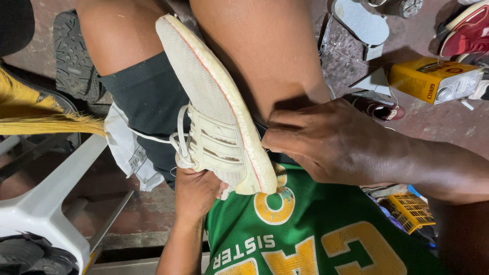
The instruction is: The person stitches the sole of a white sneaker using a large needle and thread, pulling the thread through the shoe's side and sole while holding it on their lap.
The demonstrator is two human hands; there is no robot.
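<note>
1. You've got the cream knit sneaker (216,109) tipped on its side across your lap, sole edge up and toe pointing away from you. I'd guess that's so the seam between the sole and the upper sits right under your eyes.
2. Your left hand (196,191) is cupped under the heel end, fingers curled around it. It looks like it's propping the shoe up and keeping it from rolling.
3. Your right hand (331,145) is closed up with the fingertips bunched at the sole's edge near the heel. They seem to be pinching something small, but I can't tell what.
4. A loose white lace (163,138) trails off over your dark shorts (147,97).
5. Around you: worn reddish concrete floor (423,119), a yellow rectangular tin (433,79) lying on its side, a loose grey sole (361,23), a red shoe (468,28), a white plastic chair (51,198) and yellow broom bristles (46,119). Looks like a shoe-repair spot.
</note>
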